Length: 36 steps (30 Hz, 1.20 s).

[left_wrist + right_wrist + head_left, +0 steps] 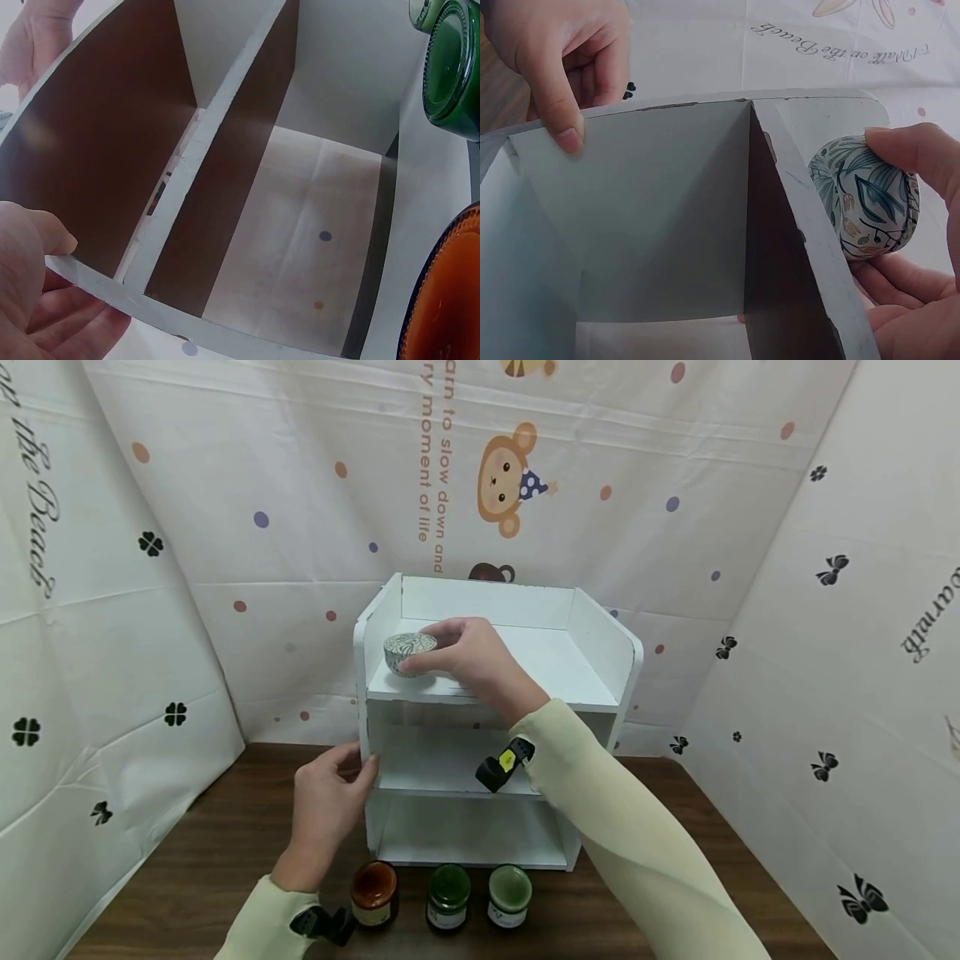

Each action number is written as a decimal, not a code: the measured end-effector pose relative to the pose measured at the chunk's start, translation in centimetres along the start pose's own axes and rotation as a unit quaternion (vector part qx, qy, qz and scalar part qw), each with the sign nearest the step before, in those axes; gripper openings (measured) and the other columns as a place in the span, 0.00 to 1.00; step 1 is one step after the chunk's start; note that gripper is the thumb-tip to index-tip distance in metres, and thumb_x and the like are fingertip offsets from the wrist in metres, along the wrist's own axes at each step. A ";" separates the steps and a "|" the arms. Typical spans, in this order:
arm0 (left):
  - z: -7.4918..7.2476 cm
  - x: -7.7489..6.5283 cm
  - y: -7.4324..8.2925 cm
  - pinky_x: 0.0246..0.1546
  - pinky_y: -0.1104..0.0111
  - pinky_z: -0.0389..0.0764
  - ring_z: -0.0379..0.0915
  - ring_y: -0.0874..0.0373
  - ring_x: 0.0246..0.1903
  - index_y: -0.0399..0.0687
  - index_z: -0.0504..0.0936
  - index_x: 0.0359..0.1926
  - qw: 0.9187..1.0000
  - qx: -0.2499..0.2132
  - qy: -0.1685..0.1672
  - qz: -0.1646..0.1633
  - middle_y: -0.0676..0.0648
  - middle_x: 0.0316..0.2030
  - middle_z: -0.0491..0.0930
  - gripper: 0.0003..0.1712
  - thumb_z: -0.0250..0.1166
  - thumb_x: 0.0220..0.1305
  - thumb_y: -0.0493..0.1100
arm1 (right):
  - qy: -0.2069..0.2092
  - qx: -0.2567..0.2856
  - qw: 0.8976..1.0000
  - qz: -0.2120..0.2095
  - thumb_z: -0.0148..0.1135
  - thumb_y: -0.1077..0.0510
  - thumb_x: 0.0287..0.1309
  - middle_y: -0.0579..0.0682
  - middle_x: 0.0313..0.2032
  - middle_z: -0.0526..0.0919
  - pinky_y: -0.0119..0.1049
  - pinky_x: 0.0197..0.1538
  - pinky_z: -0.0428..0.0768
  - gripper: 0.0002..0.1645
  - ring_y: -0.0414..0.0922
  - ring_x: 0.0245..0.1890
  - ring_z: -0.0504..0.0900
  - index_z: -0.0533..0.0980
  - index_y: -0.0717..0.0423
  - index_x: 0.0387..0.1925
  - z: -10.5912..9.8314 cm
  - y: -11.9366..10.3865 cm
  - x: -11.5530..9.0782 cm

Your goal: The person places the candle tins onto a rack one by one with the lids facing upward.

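Note:
On the left part of the white shelf unit's (491, 792) top board is a small round tin (409, 647) with a leafy pattern. My right hand (476, 662) pinches it from the right; in the right wrist view, thumb and fingers sit on opposite sides of the tin (870, 199). My left hand (330, 802) grips the front edge of the unit's left side panel, with the thumb inside and the fingers outside, as the left wrist view also shows. In front of the unit stand an amber jar (374, 893), a dark green jar (448, 896) and a light green jar (509, 895).
The shelf unit has two open compartments below its top board, and raised side walls and a back around the top. It stands on a dark wooden table (217, 852). Printed white cloth (300, 560) hangs behind it and on both sides.

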<state>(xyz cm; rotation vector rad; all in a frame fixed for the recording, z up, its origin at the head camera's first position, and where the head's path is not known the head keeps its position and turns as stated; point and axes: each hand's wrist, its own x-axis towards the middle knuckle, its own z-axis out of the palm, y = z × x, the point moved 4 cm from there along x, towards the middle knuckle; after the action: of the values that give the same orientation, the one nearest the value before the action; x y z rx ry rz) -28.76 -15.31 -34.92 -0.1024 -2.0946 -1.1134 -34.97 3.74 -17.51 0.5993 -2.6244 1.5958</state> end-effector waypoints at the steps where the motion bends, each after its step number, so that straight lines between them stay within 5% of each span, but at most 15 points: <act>1: 0.0 0.0 0.0 0.33 0.56 0.89 0.90 0.49 0.34 0.40 0.89 0.45 1.000 -0.001 -0.001 -0.002 0.40 0.38 0.90 0.12 0.73 0.63 0.41 | 0.000 -0.004 1.000 0.001 0.84 0.46 0.42 0.45 0.48 0.88 0.43 0.56 0.77 0.36 0.45 0.53 0.80 0.83 0.48 0.55 0.0 0.0 0.0; 10: 0.0 -0.1 0.2 0.35 0.54 0.89 0.89 0.47 0.36 0.40 0.89 0.46 1.000 -0.009 -0.010 -0.007 0.39 0.40 0.90 0.11 0.72 0.64 0.40 | -0.001 -0.030 0.999 0.025 0.85 0.44 0.41 0.46 0.56 0.85 0.45 0.59 0.76 0.40 0.45 0.56 0.77 0.82 0.47 0.58 0.0 -0.1 0.2; 36: 0.2 -0.1 0.0 0.34 0.54 0.89 0.90 0.47 0.35 0.39 0.89 0.45 1.000 -0.002 -0.003 -0.009 0.39 0.39 0.90 0.11 0.72 0.63 0.40 | -0.001 -0.099 0.994 0.040 0.86 0.42 0.38 0.45 0.56 0.84 0.41 0.55 0.77 0.44 0.44 0.53 0.77 0.82 0.47 0.61 0.3 -0.4 0.6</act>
<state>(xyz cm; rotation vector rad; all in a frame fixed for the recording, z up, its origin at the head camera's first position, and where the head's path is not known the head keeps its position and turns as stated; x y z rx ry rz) -28.82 -15.18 -35.07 -0.0895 -2.1014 -1.1292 -35.32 3.08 -17.17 0.4923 -2.7961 1.3288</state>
